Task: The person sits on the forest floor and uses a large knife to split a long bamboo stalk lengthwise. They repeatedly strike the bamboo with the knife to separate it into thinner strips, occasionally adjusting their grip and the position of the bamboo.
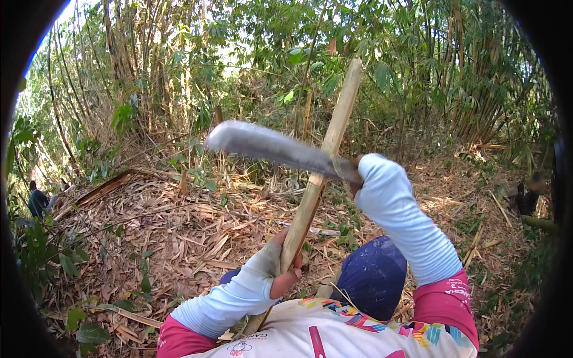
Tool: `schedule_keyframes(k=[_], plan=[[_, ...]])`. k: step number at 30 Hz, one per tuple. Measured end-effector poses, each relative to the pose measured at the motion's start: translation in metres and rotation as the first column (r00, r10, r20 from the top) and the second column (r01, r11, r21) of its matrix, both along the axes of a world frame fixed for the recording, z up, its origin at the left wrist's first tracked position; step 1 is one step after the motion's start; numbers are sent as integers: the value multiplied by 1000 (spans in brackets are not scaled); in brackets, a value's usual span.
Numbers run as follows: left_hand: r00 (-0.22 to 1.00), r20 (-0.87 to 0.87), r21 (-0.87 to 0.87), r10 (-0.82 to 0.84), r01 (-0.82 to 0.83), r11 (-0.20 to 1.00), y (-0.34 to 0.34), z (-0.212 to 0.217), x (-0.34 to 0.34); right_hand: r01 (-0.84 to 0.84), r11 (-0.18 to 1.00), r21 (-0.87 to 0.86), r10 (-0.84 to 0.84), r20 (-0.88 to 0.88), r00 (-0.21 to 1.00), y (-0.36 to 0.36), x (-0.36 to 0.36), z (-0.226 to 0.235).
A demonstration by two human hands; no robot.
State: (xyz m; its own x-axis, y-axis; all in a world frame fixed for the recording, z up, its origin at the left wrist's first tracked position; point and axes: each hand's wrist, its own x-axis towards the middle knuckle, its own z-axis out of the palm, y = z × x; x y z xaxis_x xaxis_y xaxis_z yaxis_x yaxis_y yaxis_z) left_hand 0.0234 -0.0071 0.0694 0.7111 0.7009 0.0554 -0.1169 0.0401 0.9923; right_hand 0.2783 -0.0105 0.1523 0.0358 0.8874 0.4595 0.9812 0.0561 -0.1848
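Note:
A long split bamboo pole (304, 215) slants from my lap up toward the far right. My left hand (283, 274), partly covered by a pale blue sleeve, is wrapped round its lower part. In my right hand (362, 173) is a machete (268, 146), its broad grey blade pointing left and slightly upward. The blade crosses the pole above its middle, on the near side. Whether its edge touches the bamboo I cannot tell. The sleeve hides most of my right hand, and the machete's handle is mostly hidden.
My bent knee (371, 277) in dark blue cloth rises below my right forearm. Dry leaf litter (179, 238) and cut pieces cover the ground. Tall bamboo clumps (477, 77) stand behind. One person (38, 201) is at far left, another (527, 196) at far right.

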Motion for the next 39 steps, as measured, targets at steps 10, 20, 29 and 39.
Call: schedule_keyframes(k=[10, 20, 29, 39], plan=[[1000, -26, -24, -5, 4, 1000, 5, 4, 1, 9, 986, -165, 13, 131, 991, 9, 4, -10], [997, -80, 14, 10, -9, 1000, 9, -6, -3, 49, 944, -326, 19, 202, 979, 11, -15, -11], [977, -199, 30, -76, 83, 996, 15, -7, -2, 40, 950, -309, 36, 237, 971, 15, -5, -36], [991, -98, -10, -90, 90, 996, 11, -5, 0, 56, 969, -239, 2, 235, 972, 8, 2, -18]])
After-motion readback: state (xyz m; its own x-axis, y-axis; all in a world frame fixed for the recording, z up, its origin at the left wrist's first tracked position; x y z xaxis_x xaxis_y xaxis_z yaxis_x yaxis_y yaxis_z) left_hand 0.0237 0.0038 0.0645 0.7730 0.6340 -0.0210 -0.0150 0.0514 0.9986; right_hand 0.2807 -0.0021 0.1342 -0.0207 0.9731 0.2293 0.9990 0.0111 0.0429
